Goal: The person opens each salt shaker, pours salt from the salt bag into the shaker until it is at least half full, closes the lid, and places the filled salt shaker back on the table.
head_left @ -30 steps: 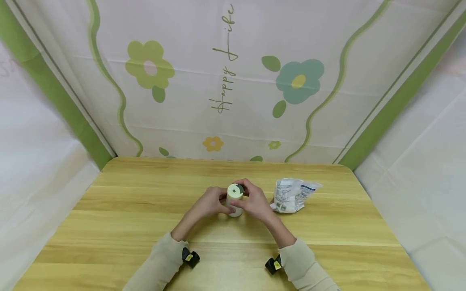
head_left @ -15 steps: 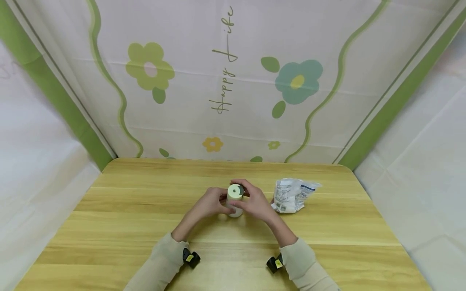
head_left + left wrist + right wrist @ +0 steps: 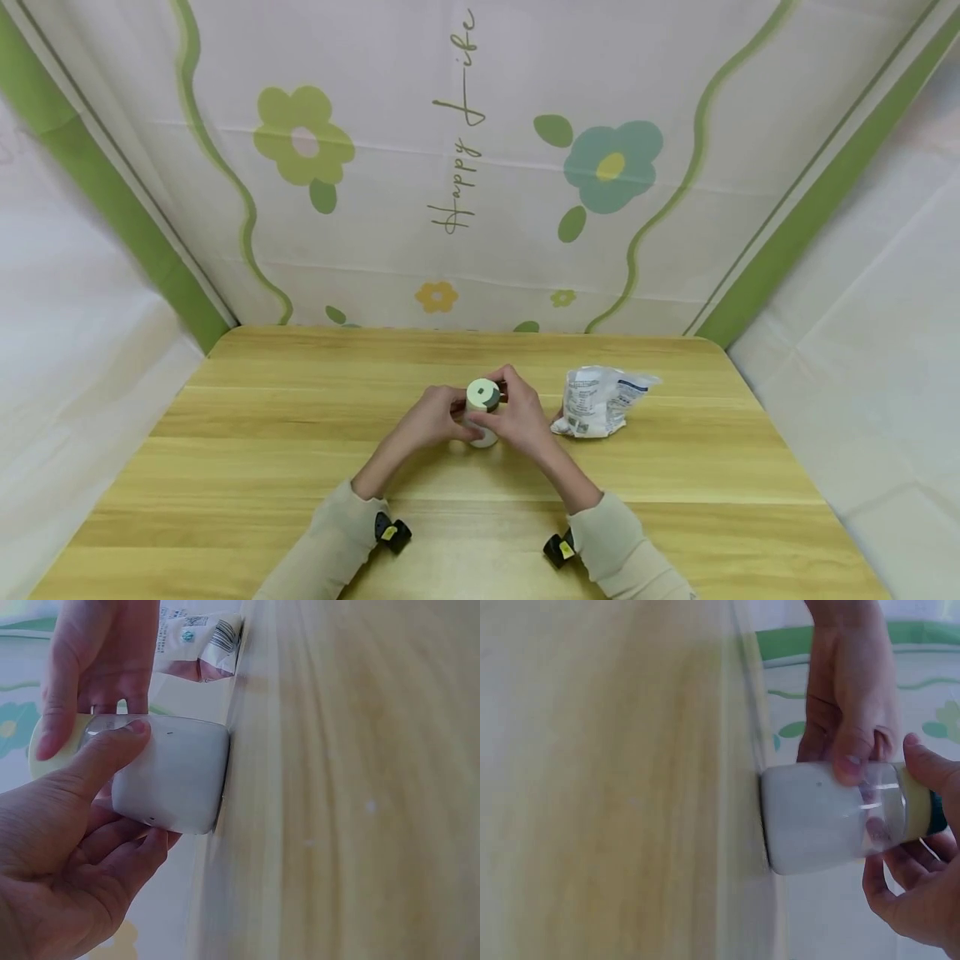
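A clear jar (image 3: 810, 817) filled most of the way with a white substance stands upright on the wooden table. Its pale yellow lid (image 3: 478, 388) has a dark green section on its right side and a small dark square mark at the centre. My left hand (image 3: 431, 417) grips the jar's body, thumb on the near side and fingers behind. Around the lid curl the thumb and fingers of my right hand (image 3: 525, 418). In the left wrist view, the left thumb lies across the jar's upper part, below the lid (image 3: 56, 746).
A crumpled white printed plastic bag (image 3: 596, 404) lies to the right of my right hand. Behind the table (image 3: 262, 467) hangs a white curtain (image 3: 375, 208) with flower prints. Black camera mounts sit at both wrists.
The lid's dark green section has turned clockwise, from upper right to lower right. My right hand has shifted slightly with it. The left hand stays in place on the jar.
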{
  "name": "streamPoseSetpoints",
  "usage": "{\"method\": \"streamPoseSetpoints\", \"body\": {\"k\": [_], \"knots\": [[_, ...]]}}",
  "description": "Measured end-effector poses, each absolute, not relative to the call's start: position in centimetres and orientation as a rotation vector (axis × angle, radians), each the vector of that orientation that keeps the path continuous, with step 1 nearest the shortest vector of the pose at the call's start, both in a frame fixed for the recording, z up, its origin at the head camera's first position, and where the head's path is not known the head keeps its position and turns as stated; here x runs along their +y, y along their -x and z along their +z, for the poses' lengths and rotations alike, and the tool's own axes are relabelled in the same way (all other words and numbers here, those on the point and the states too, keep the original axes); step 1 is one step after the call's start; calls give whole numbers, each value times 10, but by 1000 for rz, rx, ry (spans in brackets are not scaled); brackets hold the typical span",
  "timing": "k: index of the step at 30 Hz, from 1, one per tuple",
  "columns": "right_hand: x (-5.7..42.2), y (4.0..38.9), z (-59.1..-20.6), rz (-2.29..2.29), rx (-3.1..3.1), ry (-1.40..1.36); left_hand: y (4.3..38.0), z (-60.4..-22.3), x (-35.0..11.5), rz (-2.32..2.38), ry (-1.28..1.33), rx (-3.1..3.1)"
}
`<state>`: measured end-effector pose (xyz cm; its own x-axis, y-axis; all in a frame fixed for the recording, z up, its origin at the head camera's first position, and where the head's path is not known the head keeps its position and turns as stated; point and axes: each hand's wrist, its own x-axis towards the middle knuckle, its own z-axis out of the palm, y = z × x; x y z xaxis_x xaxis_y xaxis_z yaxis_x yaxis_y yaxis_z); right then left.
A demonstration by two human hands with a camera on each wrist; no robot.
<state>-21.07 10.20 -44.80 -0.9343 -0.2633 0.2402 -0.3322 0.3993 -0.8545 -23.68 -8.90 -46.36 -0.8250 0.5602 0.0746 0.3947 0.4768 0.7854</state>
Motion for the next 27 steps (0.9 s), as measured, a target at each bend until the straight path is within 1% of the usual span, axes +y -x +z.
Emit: {"method": "streamPoseSetpoints", "body": {"k": [5,12,16,27], "knots": [[101,211,-448,1563,-2596,-567,237,-464,-90,1258,-821,2532],[112,213,-444,1589,-2642,-796,237,-463,-90,1236,-821,2542],[117,215,-443,1606,-2637,-867,236,-462,-89,1239,-811,2543],[112,215,-449,1566,-2614,-720,237,-463,-88,1234,-795,2550]]}}
